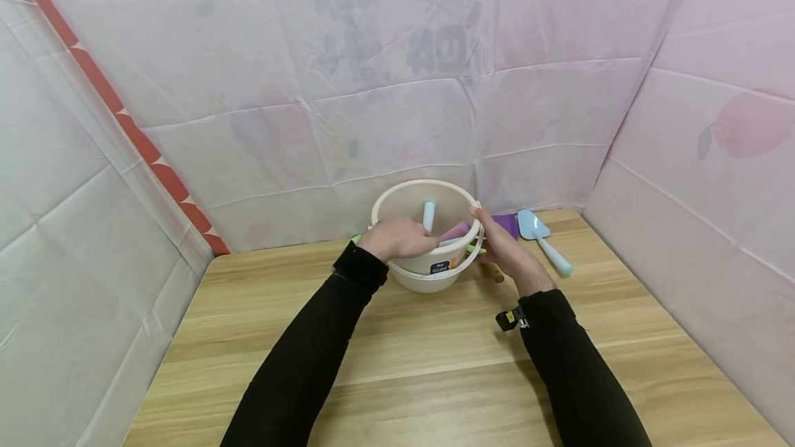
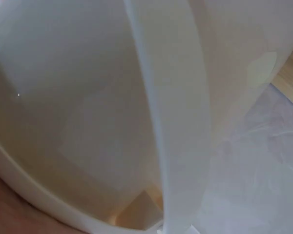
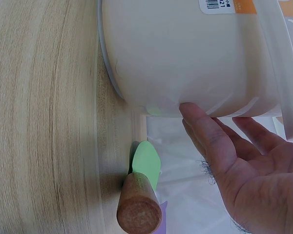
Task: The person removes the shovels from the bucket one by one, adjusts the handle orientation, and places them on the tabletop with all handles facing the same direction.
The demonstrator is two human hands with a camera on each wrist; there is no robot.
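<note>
A white plastic bucket stands near the back of the wooden table, tipped toward me. My left hand grips its left rim, with the fingers curled over the edge into the bucket. My right hand lies flat against the bucket's right wall with straight fingers. In the right wrist view the right hand is spread, its thumb touching the bucket. Inside the bucket are a light blue handle and a pink piece. The left wrist view shows only the bucket's inner wall and its handle band.
A green utensil with a wooden handle lies on the table under my right hand, beside the bucket. A light blue spatula and a purple piece lie to the right. Pink sheeting walls the table at the back and both sides.
</note>
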